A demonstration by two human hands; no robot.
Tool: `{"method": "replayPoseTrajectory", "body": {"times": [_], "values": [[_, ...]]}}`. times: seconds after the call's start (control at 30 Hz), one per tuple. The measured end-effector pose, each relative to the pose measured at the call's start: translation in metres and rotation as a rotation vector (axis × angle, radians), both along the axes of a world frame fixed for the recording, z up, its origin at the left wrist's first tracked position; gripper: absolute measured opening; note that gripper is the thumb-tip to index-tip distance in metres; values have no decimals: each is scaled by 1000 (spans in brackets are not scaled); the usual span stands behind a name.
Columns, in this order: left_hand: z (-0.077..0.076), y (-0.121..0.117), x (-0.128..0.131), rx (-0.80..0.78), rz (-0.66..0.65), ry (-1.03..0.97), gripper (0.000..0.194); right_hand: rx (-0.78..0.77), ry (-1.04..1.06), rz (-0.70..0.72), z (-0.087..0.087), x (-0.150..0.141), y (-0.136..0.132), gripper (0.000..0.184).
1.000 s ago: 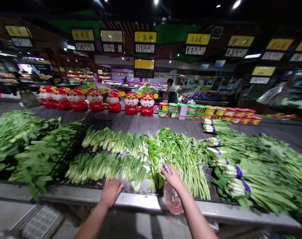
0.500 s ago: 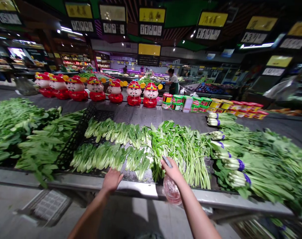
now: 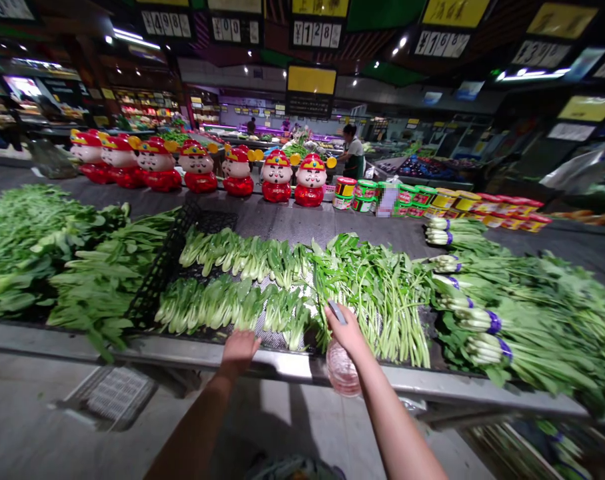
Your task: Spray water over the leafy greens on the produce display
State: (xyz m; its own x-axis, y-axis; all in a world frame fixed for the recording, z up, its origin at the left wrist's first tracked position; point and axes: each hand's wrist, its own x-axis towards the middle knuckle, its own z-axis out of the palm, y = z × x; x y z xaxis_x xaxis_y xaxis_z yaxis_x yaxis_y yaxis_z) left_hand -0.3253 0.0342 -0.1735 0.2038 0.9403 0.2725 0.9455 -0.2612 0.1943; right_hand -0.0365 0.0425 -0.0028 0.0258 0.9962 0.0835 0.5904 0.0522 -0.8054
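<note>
My right hand [image 3: 350,333] is closed around the neck of a spray bottle [image 3: 342,371] with a clear pinkish body and a grey nozzle head. The nozzle points forward over the water spinach [image 3: 377,293]. My left hand [image 3: 240,351] is at the front edge of the display, against the base of the nearer row of bok choy [image 3: 207,305]. Its thumb sticks out to the right, and the fingertips are partly hidden. A second row of bok choy [image 3: 247,257] lies behind, on a perforated metal surface.
Leafy greens [image 3: 97,273] lie left of a black crate [image 3: 157,267]. Bundles tied with purple tape [image 3: 487,320] lie on the right. Red figurine jars [image 3: 277,180] and stacked tubs [image 3: 365,193] line the back. A metal rail [image 3: 292,365] runs along the front. Another person [image 3: 352,153] stands far behind.
The view has tilted down and shifted slightly left, so the display sits higher and further right. My left hand has stayed by the bok choy; the right still holds the spray bottle.
</note>
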Motion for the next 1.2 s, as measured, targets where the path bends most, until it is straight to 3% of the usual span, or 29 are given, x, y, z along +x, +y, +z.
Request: {"method": "replayPoseTrajectory", "body": {"times": [0.3,0.43,0.7,1.03,1.2], "values": [[-6,2,-1,-5,1,-27,43,-53,51,18,-3,-4,-23,36],[-6,-1,-2,30,-28,-48,46,-25,1,15,-19,-9,-34,37],[8,-8,2,74,-27,-45,40,-68,-84,5,-51,-9,-49,35],[8,-9,6,68,24,13,42,-43,-41,209,-29,-23,-51,30],[11,-10,7,59,40,13,39,-54,-47,228,-36,-36,-47,34]]}}
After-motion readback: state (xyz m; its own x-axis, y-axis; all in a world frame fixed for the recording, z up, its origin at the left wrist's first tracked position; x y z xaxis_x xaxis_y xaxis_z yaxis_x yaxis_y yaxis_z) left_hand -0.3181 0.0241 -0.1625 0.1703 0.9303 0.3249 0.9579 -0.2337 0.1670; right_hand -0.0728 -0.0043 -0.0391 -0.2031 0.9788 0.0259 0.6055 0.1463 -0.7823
